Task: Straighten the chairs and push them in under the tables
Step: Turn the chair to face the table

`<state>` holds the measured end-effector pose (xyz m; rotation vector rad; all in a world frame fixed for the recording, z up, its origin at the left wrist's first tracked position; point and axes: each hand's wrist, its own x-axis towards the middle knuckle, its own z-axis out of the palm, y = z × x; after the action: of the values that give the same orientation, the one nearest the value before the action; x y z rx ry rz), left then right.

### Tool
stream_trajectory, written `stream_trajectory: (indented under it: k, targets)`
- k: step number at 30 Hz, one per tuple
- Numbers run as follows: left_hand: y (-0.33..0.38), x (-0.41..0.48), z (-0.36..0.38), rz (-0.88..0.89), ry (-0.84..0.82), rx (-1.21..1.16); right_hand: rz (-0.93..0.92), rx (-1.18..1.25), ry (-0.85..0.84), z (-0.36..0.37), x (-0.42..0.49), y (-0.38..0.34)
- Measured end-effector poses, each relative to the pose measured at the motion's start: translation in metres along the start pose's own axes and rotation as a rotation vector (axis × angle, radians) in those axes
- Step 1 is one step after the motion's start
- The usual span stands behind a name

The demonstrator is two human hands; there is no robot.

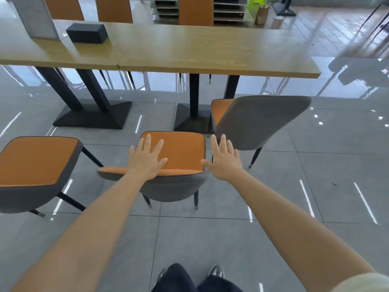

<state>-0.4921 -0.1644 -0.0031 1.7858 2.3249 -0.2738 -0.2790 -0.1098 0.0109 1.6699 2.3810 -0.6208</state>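
Three orange-and-grey chairs stand out from a long wooden table [189,51]. The middle chair [181,152] faces the table with its backrest toward me. My left hand [147,159] hovers open over the top of its backrest, fingers spread. My right hand [223,159] is open just past the backrest's right end, holding nothing. The right chair [259,121] is turned at an angle, its grey back toward me and its seat partly under the table. The left chair [35,165] stands farther from the table, cut off by the frame's left edge.
A black box [87,32] and a grey upright stand [35,17] sit on the table. Black pedestal bases [92,114] stand beneath it. Orange chair backs [195,11] line the far side. Glossy grey floor tiles [315,186] stretch to the right. My shoes [214,270] show at the bottom.
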Motion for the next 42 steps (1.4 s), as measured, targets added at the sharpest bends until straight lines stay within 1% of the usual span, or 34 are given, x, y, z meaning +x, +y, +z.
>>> stream_trajectory:
  k: [7, 12, 16, 21, 26, 28, 31, 35, 42]
  targets:
    - [-0.096, -0.038, 0.034, 0.015, -0.103, -0.060, -0.005, 0.006, -0.097, 0.058, -0.021, -0.095]
    - [-0.128, -0.047, 0.047, 0.070, -0.114, -0.118, 0.040, -0.010, -0.078, 0.084, -0.033, -0.130]
    - [-0.126, -0.039, 0.045, 0.130, -0.085, -0.102, 0.051, -0.063, -0.008, 0.086, -0.028, -0.131]
    - [-0.122, -0.018, 0.053, 0.192, -0.030, -0.060, 0.085, -0.157, 0.008, 0.085, -0.014, -0.129]
    - [-0.123, 0.002, 0.056, 0.309, 0.032, -0.039, 0.115, -0.286, 0.074, 0.085, 0.004, -0.119]
    - [-0.125, 0.008, 0.060, 0.350, 0.077, -0.056, 0.096, -0.317, 0.075, 0.084, 0.013, -0.115]
    - [-0.128, 0.015, 0.063, 0.388, 0.127, -0.095, 0.032, -0.287, 0.090, 0.085, 0.026, -0.109]
    - [-0.123, 0.035, 0.057, 0.371, 0.122, -0.079, -0.026, -0.274, 0.094, 0.075, 0.049, -0.100]
    - [-0.114, 0.082, 0.046, 0.328, 0.147, -0.085, -0.068, -0.271, 0.063, 0.050, 0.095, -0.089]
